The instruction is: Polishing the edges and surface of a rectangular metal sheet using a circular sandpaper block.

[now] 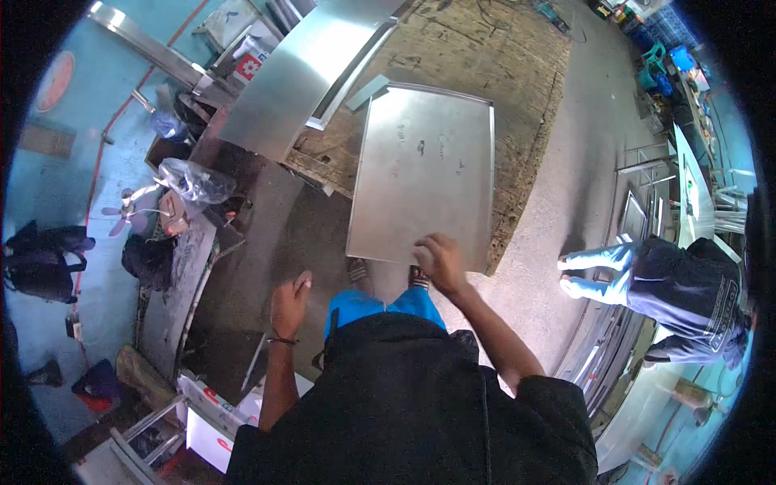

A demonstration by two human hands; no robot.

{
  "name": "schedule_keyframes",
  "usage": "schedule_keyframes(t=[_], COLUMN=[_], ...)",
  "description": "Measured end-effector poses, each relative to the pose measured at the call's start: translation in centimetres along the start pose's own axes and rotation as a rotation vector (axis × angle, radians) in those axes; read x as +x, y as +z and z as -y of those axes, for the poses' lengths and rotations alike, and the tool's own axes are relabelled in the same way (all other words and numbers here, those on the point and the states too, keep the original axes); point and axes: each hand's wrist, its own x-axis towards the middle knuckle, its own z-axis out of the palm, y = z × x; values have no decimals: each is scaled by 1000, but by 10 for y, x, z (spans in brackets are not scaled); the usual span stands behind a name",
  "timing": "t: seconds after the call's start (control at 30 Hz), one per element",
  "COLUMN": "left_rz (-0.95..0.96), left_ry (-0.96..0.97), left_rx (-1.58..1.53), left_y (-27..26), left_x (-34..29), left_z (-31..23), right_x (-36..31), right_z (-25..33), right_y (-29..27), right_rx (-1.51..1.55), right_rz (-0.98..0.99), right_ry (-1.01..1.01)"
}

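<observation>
A shallow rectangular sheet-metal tray with raised edges and handwriting on its face lies on a worn wooden table, its near end overhanging toward me. Over its near right edge is my right hand, fingers bent and apart; whether they touch the metal I cannot tell. My left hand hangs to the left, away from the tray, its fingers curled in and the thumb up. Anything inside that fist is hidden.
A large shiny metal sheet and a narrow metal channel lie at the table's left. A cluttered bench stands along the left wall. At right, another person is near metal bars. White boxes sit behind me, lower left.
</observation>
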Motion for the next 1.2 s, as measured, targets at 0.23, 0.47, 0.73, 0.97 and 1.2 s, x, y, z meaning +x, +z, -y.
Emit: schedule_keyframes(t=[0.23, 0.47, 0.73, 0.97, 1.2], left_rz=[-17, 7, 29, -12, 74], left_ry=[-190, -338, -316, -186, -182], left_rx=[29, -51, -113, -113, -130], left_y=[-14, -47, -51, -57, -78], left_x=[-14, -4, 32, 60, 66], left_z=[42, 48, 113, 120, 86], right_x=[96, 111, 115, 114, 102], right_z=[65, 68, 82, 75, 72], right_y=[102, 138, 139, 157, 175], right_rx=[-58, -277, -142, -105, -22], right_rz=[300, 214, 62, -124, -169], right_ry=[463, 515, 615, 594, 679])
